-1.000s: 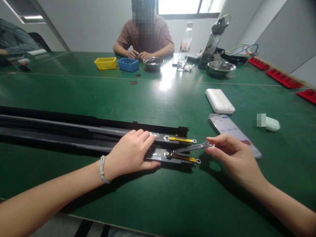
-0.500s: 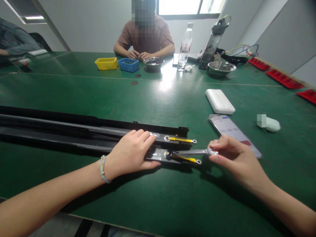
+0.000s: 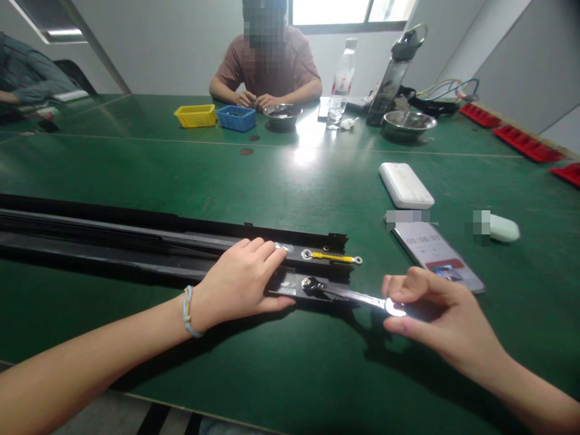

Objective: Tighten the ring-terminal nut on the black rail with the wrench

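My left hand (image 3: 247,275) is closed over the ends of two long black metal rails (image 3: 113,255), pressing them to the table with the thumb on the near side. My right hand (image 3: 448,317) pinches the open end of a silver combination wrench (image 3: 356,295) between thumb and fingers. The wrench's ring end sits over a fastener on the nearer rail. On the farther rail, a short yellow wire (image 3: 333,257) with ring terminals is attached at one end and sticks out past the rail. The nearer rail's yellow wire is hidden beneath the wrench.
A phone (image 3: 437,251) lies just beyond my right hand, with a white power bank (image 3: 406,185) behind it. Farther back stand yellow (image 3: 196,116) and blue bins (image 3: 236,119), metal bowls and bottles. A person (image 3: 267,66) sits across the green table (image 3: 203,169).
My right hand has swung the wrench's free end toward me, turning it about the fastener and covering the nearer yellow wire. My left hand stays in place on the rails.
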Available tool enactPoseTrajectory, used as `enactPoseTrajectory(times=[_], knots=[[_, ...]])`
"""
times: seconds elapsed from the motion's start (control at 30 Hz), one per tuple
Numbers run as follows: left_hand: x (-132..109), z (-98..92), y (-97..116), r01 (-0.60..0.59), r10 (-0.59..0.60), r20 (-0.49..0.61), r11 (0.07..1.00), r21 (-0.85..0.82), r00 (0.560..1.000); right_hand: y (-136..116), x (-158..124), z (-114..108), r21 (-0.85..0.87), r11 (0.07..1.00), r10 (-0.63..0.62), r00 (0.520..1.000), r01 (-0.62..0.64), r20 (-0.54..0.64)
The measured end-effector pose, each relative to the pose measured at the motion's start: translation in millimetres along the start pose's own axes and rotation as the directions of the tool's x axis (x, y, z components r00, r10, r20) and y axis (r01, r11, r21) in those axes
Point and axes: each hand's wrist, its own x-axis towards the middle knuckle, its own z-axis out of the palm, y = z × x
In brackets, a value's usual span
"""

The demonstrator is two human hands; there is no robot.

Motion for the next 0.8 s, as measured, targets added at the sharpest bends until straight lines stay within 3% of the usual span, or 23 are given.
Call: enactPoseTrajectory(times=[0.2, 0.33, 0.53, 0.8], knots=[[6, 2.1, -1, 0.000, 0.000, 0.009, 1.000, 0.000, 1.000, 2, 3, -4, 0.004, 1.000, 0.006, 1.000, -0.006, 0.012], [6, 2.4, 1, 0.000, 0.000, 0.005, 1.000, 0.002, 1.000, 4, 7, -9, -0.053, 0.999, 0.009, 0.997, -0.013, -0.073], [1, 2.1, 3, 0.001, -0.002, 0.010, 1.000, 0.005, 1.000, 10, 13, -10, -0.104, 0.984, 0.125, 0.974, -0.146, -0.187], [-4, -2.5, 4, 0.004, -0.004, 0.009, 1.000, 0.010, 1.000, 8, 13, -6, -0.109, 0.981, 0.138, 0.971, -0.162, -0.195]])
